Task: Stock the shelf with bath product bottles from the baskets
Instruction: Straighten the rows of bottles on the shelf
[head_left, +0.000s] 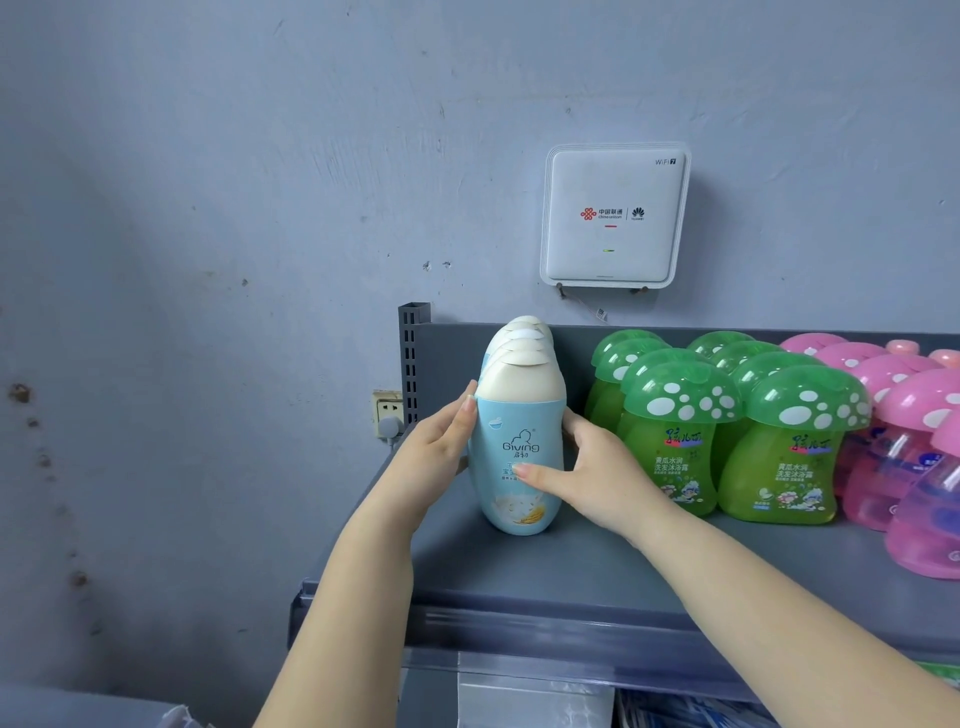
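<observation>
A light-blue bottle with a cream cap (511, 447) stands upright at the left end of the grey shelf (519, 577), in front of a row of several like it. My left hand (441, 447) lies flat against its left side with straight fingers. My right hand (587, 475) grips its right side, thumb across the front label. Green mushroom-cap bottles (675, 436) stand in rows just right of it, then pink mushroom-cap bottles (904, 452) further right.
A slotted grey upright (413, 358) marks the shelf's left back corner. A white router box (615, 215) hangs on the blue-grey wall above. A wall socket with a plug (388, 413) sits left of the upright. A lower shelf level shows below.
</observation>
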